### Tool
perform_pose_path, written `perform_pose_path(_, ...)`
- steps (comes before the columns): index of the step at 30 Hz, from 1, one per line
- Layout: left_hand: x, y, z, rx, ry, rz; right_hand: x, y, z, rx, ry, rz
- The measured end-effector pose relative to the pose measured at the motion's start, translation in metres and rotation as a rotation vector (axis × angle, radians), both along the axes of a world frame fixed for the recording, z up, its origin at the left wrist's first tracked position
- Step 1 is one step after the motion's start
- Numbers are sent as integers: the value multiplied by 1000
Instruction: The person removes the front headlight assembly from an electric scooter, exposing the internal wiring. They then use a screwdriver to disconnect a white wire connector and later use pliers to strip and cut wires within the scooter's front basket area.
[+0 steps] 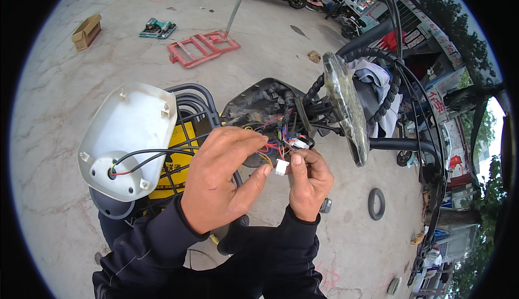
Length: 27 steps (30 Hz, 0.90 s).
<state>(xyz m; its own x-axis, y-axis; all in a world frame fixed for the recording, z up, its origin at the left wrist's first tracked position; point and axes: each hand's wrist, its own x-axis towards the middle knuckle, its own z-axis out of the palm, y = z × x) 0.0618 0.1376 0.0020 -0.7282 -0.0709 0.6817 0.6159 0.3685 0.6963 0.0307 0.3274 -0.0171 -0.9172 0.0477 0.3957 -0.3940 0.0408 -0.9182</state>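
My right hand [310,184] is closed, thumb and forefinger pinching at a white plastic wire connector [281,166]. Its fingertips partly cover the spot where it grips. Left of it, my left hand [216,177] has thumb and forefinger apart beside a bundle of red and yellow wires [266,150]. Just above the right fingertips lies a second white connector [299,143]. The wires come out of the opened dark front body [265,104] of a scooter or electric bike. A white lamp-like shell [127,126] rests on the black basket at left, with black cables running from it.
A yellow panel [181,161] shows through the black basket bars. A plastic-wrapped part [346,107] stands by the handlebar at right. On the concrete are a red metal frame [203,49], a tool case [157,28], a cardboard box [86,31] and a tyre [377,204].
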Motion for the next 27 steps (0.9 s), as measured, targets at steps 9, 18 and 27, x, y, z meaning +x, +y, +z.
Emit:
perform_pose_path(9,-33,2,-11,-127,-162,-89,5,6,-21,135,85,5)
perform_pose_path(18,-38,3,-38,60,-80,-108,10,2,-34,410,188,-165)
perform_pose_path(27,-30,1,-55,96,96,24,12,-5,-38,493,182,-237)
